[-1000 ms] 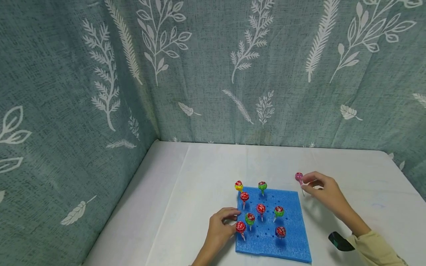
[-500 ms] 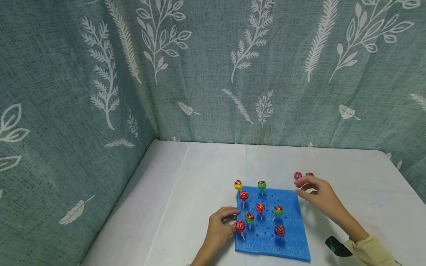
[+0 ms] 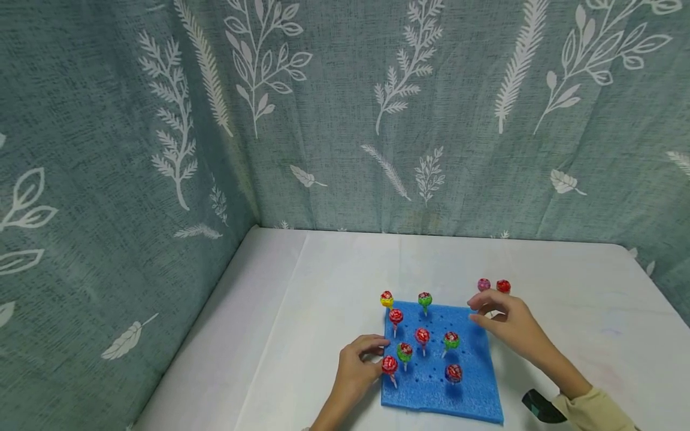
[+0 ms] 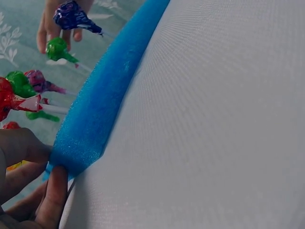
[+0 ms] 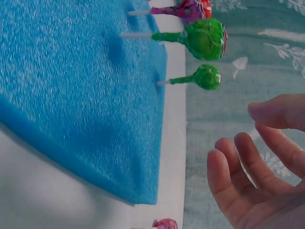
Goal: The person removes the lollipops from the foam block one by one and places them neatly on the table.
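Observation:
My left hand grips the left edge of a blue foam board. In the left wrist view its fingertips are at the board's end. My right hand hovers over the far right corner, fingers loosely bent, nothing between them. Upright in the board stand several wrapped lollipops, among them a yellow lollipop, a red lollipop and a green lollipop. Dark blue wrapping shows on one lollipop in the left wrist view. Rows of small holes dot the foam.
Beyond my right hand are a pink lollipop and a red lollipop, their lower parts hidden. The table has a white cover. A patterned green curtain hangs behind it. A black device sits by my right sleeve.
My right hand has moved left from beside the pink lollipop to over the board's corner. The red lollipop behind it has come into view. My left hand keeps its place.

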